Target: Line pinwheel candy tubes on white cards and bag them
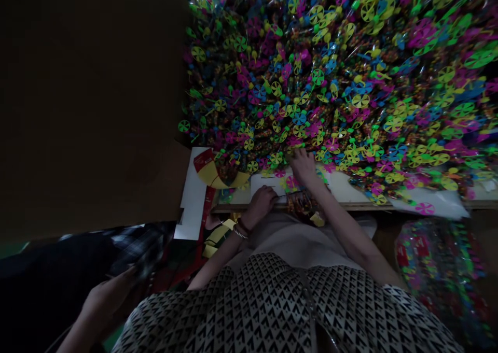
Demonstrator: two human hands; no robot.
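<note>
"Where's the right hand (303, 165)?"

"Against the near side of the plastic pinwheel heap (311, 73); I can't tell if it's grasping a stem."

"Left hand (261, 203)?"

"Curled by the tabletop's front edge (369, 206), beside a printed packet (299, 205); grip unclear. I'd worry that a hard tug could slide pinwheels over that edge."

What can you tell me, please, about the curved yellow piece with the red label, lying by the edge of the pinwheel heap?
The curved yellow piece is a flat arc, apparently of card or paper, with a matte look. A red label with small pale print sits at its left end. It lies on a white sheet, curving around a dark cluster whose exact contents are hard to tell. Colourful pinwheels crowd against its upper edge. The person's left hand is apart from it, to the right.
</note>
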